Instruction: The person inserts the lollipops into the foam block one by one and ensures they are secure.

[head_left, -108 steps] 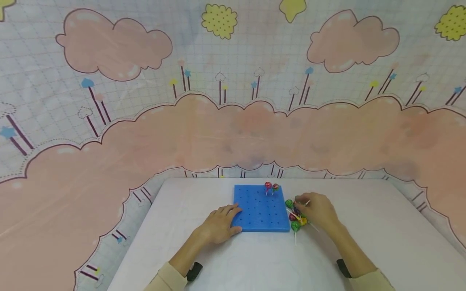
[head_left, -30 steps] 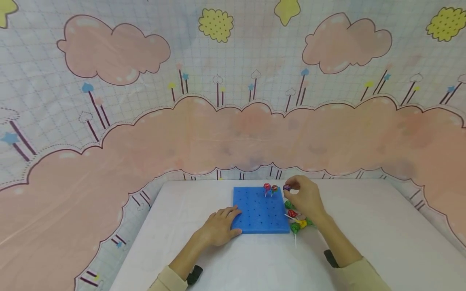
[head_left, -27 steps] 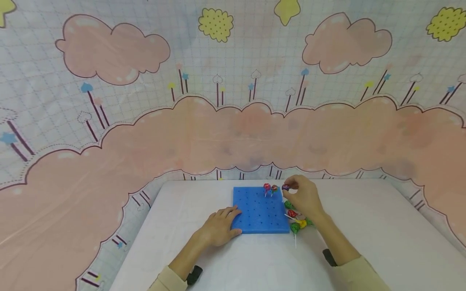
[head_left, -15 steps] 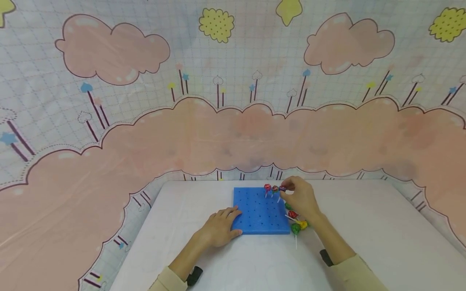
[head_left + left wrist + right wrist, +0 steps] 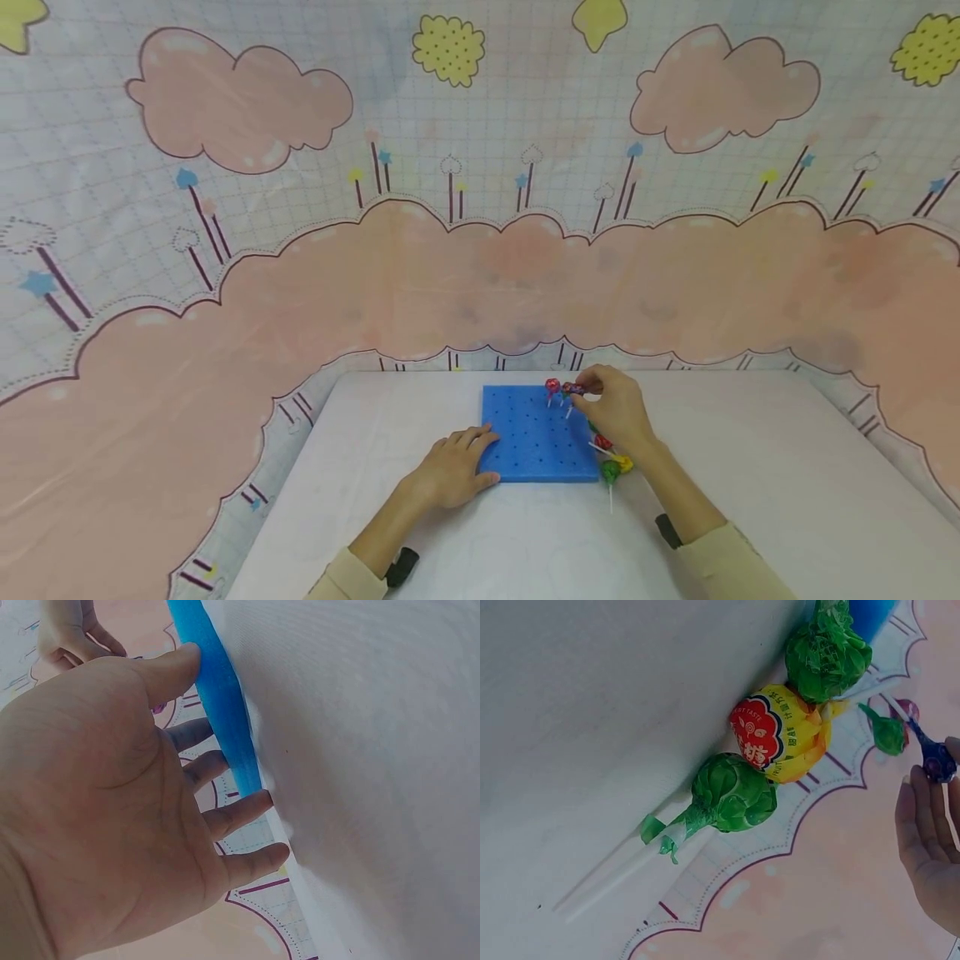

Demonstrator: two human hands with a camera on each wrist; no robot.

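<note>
My left hand (image 5: pixel 450 471) rests with fingers spread at the left side of a blue board (image 5: pixel 536 446) with rows of small holes. In the left wrist view its thumb lies against the board's edge. Over the board's back right part, my right hand (image 5: pixel 618 408) pinches a dark purple lollipop (image 5: pixel 936 759) by its wrapped head. The stick of that lollipop slants down and left toward the board. A red lollipop (image 5: pixel 552 385) stands upright in the board near its back edge. Beside it is a green-and-red lollipop, partly covered by the purple one in the head view.
Right of the board lies a loose cluster of lollipops: a green one (image 5: pixel 611 472) nearest the front, a yellow one (image 5: pixel 624 463) and a red one (image 5: pixel 603 441). Another green lollipop (image 5: pixel 829 660) shows in the right wrist view. A cloud-patterned cloth (image 5: pixel 480 283) hangs behind the white table.
My right hand has taken the purple lollipop from the cluster, gone to the back and then left over the board, close to the two standing lollipops. My left hand has stayed in place.
</note>
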